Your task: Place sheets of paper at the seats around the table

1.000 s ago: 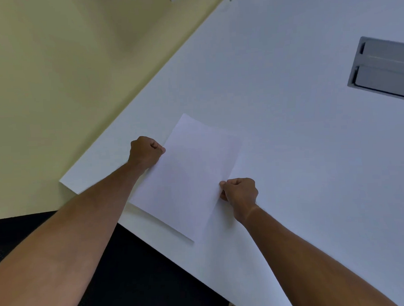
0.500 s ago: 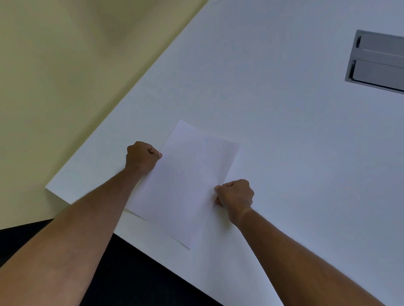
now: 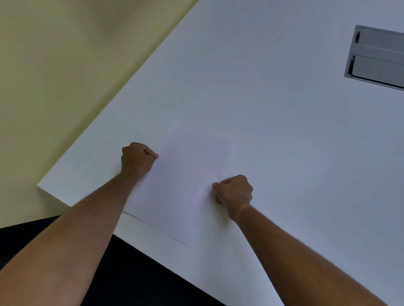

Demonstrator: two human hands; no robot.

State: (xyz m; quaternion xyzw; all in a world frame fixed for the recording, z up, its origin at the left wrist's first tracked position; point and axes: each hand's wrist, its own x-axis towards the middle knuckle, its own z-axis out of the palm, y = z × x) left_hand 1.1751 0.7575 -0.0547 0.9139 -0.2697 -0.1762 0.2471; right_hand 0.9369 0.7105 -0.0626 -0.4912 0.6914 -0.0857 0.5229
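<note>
One sheet of paper (image 3: 184,183) lies flat on the table (image 3: 276,131), between the clenched left hand (image 3: 137,159) and right hand (image 3: 234,193); each pinches a side edge. This seat seems almost done, only the release is left. Other seats are not in view.

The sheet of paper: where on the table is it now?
In the head view, the sheet of paper lies flat near the table's near corner, between the left hand and right hand.

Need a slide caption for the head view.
Left hand and right hand pinch a white paper sheet flat on the white table.
</note>
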